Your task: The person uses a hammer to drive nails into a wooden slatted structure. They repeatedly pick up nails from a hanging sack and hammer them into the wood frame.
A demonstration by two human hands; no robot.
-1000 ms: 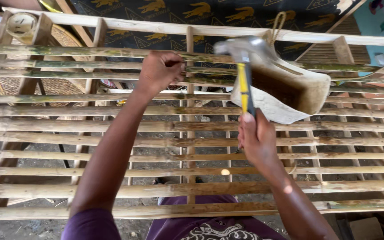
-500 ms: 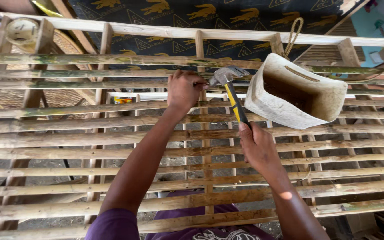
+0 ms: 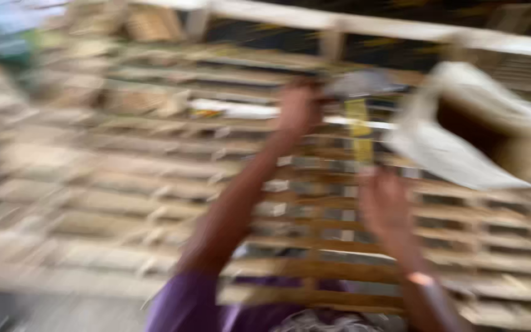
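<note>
Slatted wooden frame (image 3: 124, 184) now smeared by camera motion. Left hand (image 3: 296, 110) unmoved on upper slat, fingers unreadable. Right hand (image 3: 385, 206) still clenched around hammer (image 3: 359, 117), head again beside left hand, hammering apparently ongoing.

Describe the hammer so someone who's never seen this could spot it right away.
Start at the wide frame of pale wooden slats filling the view. Near its top middle, the right hand holds the hammer upright beside the left hand. Its yellow handle and grey metal head set it apart from the white container to its right.
</note>
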